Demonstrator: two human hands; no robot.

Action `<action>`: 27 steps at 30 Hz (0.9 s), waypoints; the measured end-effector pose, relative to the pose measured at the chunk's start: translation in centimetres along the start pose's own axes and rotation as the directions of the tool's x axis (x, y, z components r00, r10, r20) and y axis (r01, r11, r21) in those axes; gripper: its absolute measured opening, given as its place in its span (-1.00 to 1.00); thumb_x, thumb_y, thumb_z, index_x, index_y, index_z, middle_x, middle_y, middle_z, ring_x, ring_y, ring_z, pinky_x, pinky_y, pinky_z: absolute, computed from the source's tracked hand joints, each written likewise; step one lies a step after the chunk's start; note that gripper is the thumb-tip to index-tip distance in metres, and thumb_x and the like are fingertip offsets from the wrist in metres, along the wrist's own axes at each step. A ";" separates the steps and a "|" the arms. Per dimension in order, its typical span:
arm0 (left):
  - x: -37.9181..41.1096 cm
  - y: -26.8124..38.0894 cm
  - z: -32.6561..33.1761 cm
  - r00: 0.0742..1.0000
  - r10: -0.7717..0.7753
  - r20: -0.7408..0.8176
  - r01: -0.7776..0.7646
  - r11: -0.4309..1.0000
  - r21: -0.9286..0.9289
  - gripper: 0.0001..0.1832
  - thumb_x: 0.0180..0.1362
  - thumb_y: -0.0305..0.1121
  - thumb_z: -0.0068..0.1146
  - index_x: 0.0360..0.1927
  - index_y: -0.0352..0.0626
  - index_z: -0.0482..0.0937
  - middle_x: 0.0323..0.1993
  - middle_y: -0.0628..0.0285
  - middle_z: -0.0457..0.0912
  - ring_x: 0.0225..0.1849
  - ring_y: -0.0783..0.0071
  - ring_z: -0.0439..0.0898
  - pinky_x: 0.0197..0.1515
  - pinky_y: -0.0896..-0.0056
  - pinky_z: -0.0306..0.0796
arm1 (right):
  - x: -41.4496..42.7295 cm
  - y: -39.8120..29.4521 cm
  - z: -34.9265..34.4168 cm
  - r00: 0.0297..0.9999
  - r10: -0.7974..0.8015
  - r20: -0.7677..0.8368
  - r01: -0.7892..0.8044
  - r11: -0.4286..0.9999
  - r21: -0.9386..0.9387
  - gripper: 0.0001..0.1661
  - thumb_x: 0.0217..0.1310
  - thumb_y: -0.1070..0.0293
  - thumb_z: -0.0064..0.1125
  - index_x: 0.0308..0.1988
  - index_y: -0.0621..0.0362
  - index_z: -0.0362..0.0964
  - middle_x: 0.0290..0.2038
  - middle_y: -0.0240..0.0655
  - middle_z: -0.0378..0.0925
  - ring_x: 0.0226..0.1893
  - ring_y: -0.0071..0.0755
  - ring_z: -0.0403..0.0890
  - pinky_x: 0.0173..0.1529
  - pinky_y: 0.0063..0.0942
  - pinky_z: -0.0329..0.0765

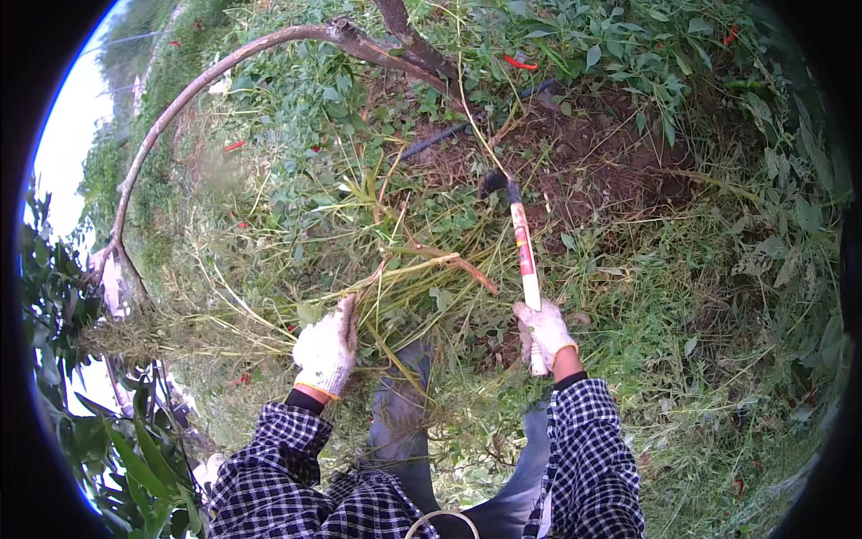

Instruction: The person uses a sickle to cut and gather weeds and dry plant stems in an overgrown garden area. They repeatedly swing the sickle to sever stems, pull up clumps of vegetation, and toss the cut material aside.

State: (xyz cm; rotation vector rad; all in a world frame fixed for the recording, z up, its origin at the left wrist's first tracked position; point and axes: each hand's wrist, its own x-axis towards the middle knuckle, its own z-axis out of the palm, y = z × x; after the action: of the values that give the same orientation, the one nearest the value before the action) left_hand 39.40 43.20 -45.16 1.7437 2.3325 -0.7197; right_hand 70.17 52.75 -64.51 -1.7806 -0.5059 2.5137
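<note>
My left hand (327,345), in a white knit glove, is closed around a bundle of long weed stems (417,269) that spread out on both sides of it. In my right hand (544,330), gloved alike, is the pale wooden handle of a hand sickle (524,246), which points away from me. The handle bears a red label. The tool's dark head lies over the vegetation near bare soil, and its blade is hard to make out. A thicker broken stem (475,271) with reddish bark lies across the bundle, between my hands.
A curved tree branch (182,98) arches over the upper left. A black hose (434,143) crosses the brown soil (599,151). Red chili peppers (520,63) lie among green plants. Leafy twigs (135,458) hang at the lower left, and my legs (401,411) stand amid the weeds.
</note>
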 end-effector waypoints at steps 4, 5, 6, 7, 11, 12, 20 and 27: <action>-3.9 -2.4 -1.0 0.999 0.008 -0.037 -0.012 0.996 -0.086 -0.66 0.34 -0.20 0.03 0.18 0.15 0.53 -0.43 0.11 0.67 -0.51 0.08 0.63 -0.48 0.10 0.48 | -8.9 11.7 -4.6 0.988 0.125 -0.092 -0.129 0.991 -0.039 -0.59 0.18 0.06 0.31 -0.22 0.20 0.47 -0.56 -0.37 0.48 -0.56 -0.43 0.55 -0.42 -0.37 0.52; -4.1 -3.0 -1.1 1.000 -0.009 0.015 0.010 0.996 -0.092 -0.65 0.34 -0.20 0.04 0.18 0.14 0.53 -0.41 0.10 0.68 -0.50 0.08 0.63 -0.47 0.10 0.48 | -10.3 13.6 -4.1 0.984 0.115 -0.137 -0.144 0.963 -0.229 -0.53 0.18 0.08 0.29 -0.13 0.26 0.42 -0.50 -0.23 0.50 -0.47 -0.20 0.62 -0.35 -0.20 0.57; -4.1 -3.3 -1.0 0.999 0.019 -0.039 -0.024 0.991 -0.132 -0.65 0.33 -0.20 0.06 0.18 0.14 0.54 -0.41 0.10 0.69 -0.51 0.08 0.64 -0.47 0.11 0.49 | -11.5 14.9 -3.5 0.978 0.035 -0.206 -0.110 0.923 -0.368 -0.53 0.19 0.09 0.26 -0.12 0.27 0.41 -0.44 -0.12 0.52 -0.41 -0.08 0.63 -0.32 -0.13 0.57; -3.7 -3.7 -0.7 1.000 0.005 0.024 -0.002 0.993 -0.121 -0.65 0.33 -0.22 0.06 0.19 0.15 0.54 -0.38 0.10 0.70 -0.49 0.07 0.65 -0.45 0.12 0.50 | -12.2 15.4 -2.6 0.962 -0.060 -0.266 -0.090 0.851 -0.517 -0.53 0.20 0.09 0.22 -0.11 0.28 0.40 -0.38 -0.02 0.54 -0.36 0.05 0.63 -0.29 -0.05 0.57; -1.2 -3.9 1.9 0.984 0.001 0.178 0.016 0.996 -0.092 -0.66 0.35 -0.21 0.02 0.19 0.21 0.55 -0.38 0.07 0.70 -0.46 0.03 0.66 -0.42 0.11 0.52 | -10.3 11.7 0.6 0.918 -0.337 -0.211 0.093 0.699 -0.709 -0.56 0.26 0.08 0.12 -0.15 0.29 0.41 -0.33 0.10 0.55 -0.27 0.21 0.61 -0.18 0.02 0.56; -0.6 -4.0 2.7 0.984 0.005 0.176 0.010 0.996 -0.084 -0.66 0.35 -0.21 0.02 0.18 0.20 0.55 -0.39 0.07 0.70 -0.46 0.03 0.66 -0.42 0.10 0.52 | -9.0 10.1 1.3 0.924 -0.330 -0.194 0.110 0.713 -0.692 -0.57 0.26 0.08 0.13 -0.17 0.27 0.43 -0.35 0.08 0.56 -0.28 0.20 0.62 -0.17 0.02 0.56; 0.1 -5.2 6.3 0.998 0.043 0.055 -0.033 0.986 -0.161 -0.68 0.31 -0.25 0.12 0.12 0.13 0.59 -0.48 0.10 0.67 -0.51 0.12 0.65 -0.49 0.14 0.49 | 9.1 -1.7 10.1 0.802 -0.548 -0.238 0.369 0.768 -0.523 -0.51 0.30 -0.07 0.17 -0.22 0.20 0.44 -0.45 -0.06 0.58 -0.40 0.00 0.66 -0.24 -0.08 0.58; 0.9 -4.9 5.8 0.995 0.053 0.079 -0.031 0.967 -0.253 -0.66 0.26 -0.28 0.16 0.12 0.07 0.60 -0.44 0.12 0.66 -0.50 0.10 0.62 -0.44 0.16 0.47 | 14.4 1.0 12.4 0.920 -0.243 -0.307 0.205 0.967 -0.152 -0.56 0.24 0.04 0.19 -0.22 0.26 0.46 -0.51 -0.09 0.57 -0.61 -0.13 0.62 -0.47 -0.22 0.62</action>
State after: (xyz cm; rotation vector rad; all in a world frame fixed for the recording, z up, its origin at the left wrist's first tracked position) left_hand 33.56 40.27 -49.16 1.6133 2.2118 -0.4571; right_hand 53.91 51.63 -74.26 -1.9917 -0.7981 2.0259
